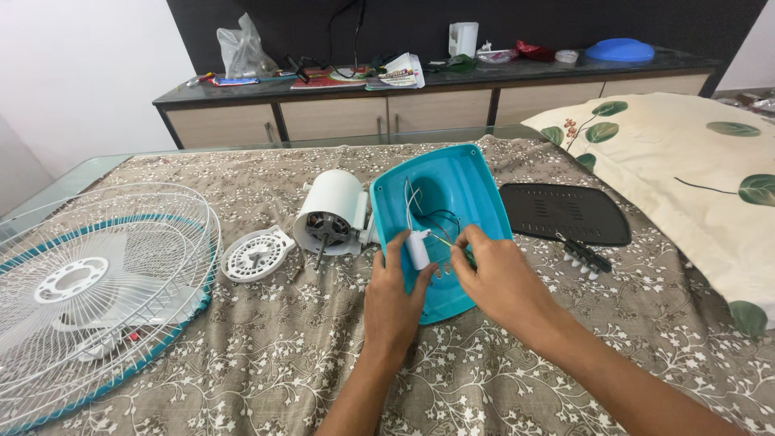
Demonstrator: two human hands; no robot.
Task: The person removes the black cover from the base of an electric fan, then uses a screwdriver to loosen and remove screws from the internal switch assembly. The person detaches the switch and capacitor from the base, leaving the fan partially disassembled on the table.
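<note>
Left hand gripping small white cylindrical capacitor, right hand pinching thin coloured wires, both over turquoise plastic fan housing on table, white motor just beyond left hand

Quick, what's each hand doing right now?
Left hand: closed on the white capacitor.
Right hand: pinching wires inside the teal fan housing.

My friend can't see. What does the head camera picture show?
Two hands work inside a turquoise fan base: the left hand holds a small white cylinder, the right hand pinches its wires. A white motor and fan cage lie nearby.
</note>
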